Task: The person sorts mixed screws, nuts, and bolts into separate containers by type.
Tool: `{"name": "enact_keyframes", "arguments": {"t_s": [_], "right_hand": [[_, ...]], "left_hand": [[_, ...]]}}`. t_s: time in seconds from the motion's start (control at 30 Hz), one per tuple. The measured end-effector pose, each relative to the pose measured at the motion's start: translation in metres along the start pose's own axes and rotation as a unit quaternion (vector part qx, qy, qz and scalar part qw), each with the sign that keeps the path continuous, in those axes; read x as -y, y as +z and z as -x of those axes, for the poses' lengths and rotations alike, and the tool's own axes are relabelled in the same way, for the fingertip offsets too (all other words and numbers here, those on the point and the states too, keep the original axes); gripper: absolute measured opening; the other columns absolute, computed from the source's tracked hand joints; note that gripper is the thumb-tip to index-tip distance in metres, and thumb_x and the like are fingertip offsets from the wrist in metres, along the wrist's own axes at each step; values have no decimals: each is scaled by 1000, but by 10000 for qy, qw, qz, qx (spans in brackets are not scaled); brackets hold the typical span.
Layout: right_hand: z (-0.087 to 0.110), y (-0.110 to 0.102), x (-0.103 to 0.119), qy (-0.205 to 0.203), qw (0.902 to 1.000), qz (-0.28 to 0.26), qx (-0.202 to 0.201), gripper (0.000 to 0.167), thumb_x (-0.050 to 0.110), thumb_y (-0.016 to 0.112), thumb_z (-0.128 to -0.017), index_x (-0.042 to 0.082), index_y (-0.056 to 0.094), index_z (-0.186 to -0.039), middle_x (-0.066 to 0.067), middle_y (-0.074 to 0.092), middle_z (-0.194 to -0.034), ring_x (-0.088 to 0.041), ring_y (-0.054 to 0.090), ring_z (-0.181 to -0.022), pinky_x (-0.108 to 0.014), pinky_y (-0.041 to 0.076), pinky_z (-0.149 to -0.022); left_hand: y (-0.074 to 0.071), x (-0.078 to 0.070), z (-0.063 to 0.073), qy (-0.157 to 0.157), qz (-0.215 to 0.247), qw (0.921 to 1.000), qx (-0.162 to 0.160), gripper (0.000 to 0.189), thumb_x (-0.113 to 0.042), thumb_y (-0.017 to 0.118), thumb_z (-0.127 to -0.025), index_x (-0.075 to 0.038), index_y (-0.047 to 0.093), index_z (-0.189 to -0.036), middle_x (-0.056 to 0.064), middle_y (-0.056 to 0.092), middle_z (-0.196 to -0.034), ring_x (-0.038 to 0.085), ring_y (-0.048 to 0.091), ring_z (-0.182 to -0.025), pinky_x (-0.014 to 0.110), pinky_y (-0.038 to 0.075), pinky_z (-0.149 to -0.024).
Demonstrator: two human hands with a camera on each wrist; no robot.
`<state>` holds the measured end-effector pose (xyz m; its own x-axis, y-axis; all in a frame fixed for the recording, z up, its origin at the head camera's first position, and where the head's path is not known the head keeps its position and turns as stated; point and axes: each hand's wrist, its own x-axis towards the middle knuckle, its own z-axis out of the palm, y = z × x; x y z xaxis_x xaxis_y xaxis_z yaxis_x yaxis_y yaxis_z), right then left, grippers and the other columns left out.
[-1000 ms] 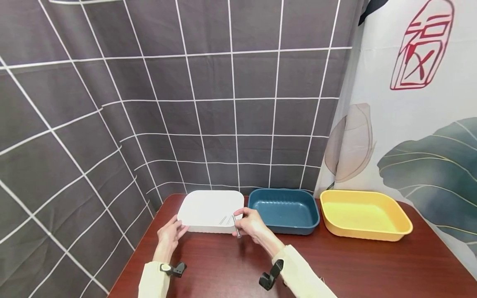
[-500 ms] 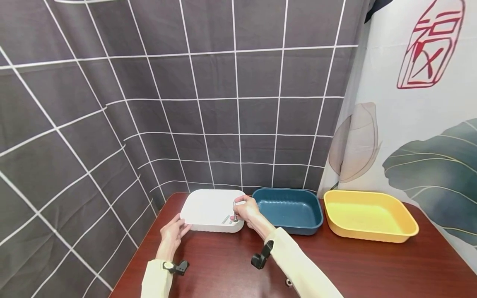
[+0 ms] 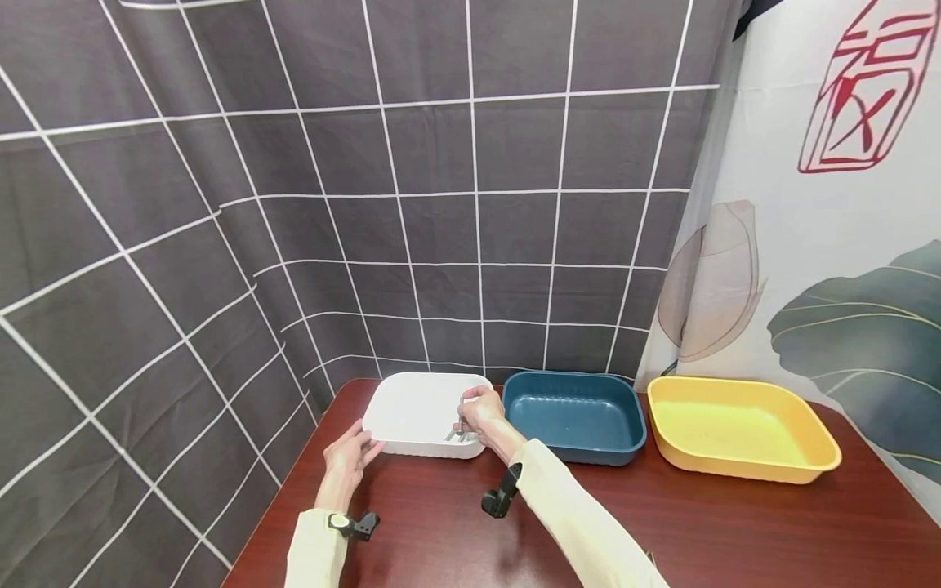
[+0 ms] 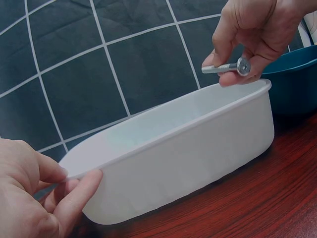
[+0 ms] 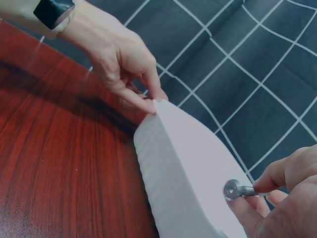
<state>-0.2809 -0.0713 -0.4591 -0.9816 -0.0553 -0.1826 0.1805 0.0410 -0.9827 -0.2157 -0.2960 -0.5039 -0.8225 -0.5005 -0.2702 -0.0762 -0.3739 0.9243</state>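
My left hand (image 3: 345,459) pinches the near left rim of a white tub (image 3: 408,404), thumb and fingers on either side of it in the left wrist view. Over the tub's right end, my right hand (image 3: 485,412) pinches a silver bolt (image 4: 242,67) between thumb and fingers. The bolt's round head, with a socket in it, faces outward in the right wrist view, and part of its shank is covered by fingers. Several thin metal pieces (image 3: 457,435) lie in the tub's front right, partly hidden and too small to make out.
A blue tub (image 3: 573,412) stands just right of the white one, with a yellow tub (image 3: 742,425) farther right. All sit on a reddish-brown wooden table (image 3: 441,523). Grey gridded cloth (image 3: 434,229) hangs behind and to the left.
My right hand has carried the bolt from the white tub's front right edge to a place over its inside. The left hand keeps its grip on the rim. The head view has turned slightly left.
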Motion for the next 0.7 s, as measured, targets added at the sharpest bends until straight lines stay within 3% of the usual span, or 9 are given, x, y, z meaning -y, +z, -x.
{"name": "enact_keyframes", "arguments": {"t_s": [0.23,0.47,0.7], "right_hand": [[-1,-8,2,-282,9990,344,-66,38,-13,54,-74,-5,69,-108,-14,55,-88,-18,60,-60,-27,63,-60],[14,-26,3,-428,9984,-286,247,32,-8,51,-79,-10,65,-107,-15,55,-84,-26,64,-74,-30,64,-64],[25,-51,-4,-359,9960,-634,525,30,-6,53,-86,-12,60,-115,-13,53,-82,-20,58,-68,-38,65,-71]], "left_hand": [[3,1,0,-55,26,10000,7,53,11,52,-93,7,43,-145,31,43,-141,11,67,-73,31,61,-81],[1,2,1,-87,35,9999,55,54,11,50,-93,7,41,-146,32,40,-145,11,66,-72,30,61,-81],[-2,1,0,-80,23,9999,74,55,11,49,-94,6,40,-148,31,39,-146,9,66,-70,29,61,-81]]}}
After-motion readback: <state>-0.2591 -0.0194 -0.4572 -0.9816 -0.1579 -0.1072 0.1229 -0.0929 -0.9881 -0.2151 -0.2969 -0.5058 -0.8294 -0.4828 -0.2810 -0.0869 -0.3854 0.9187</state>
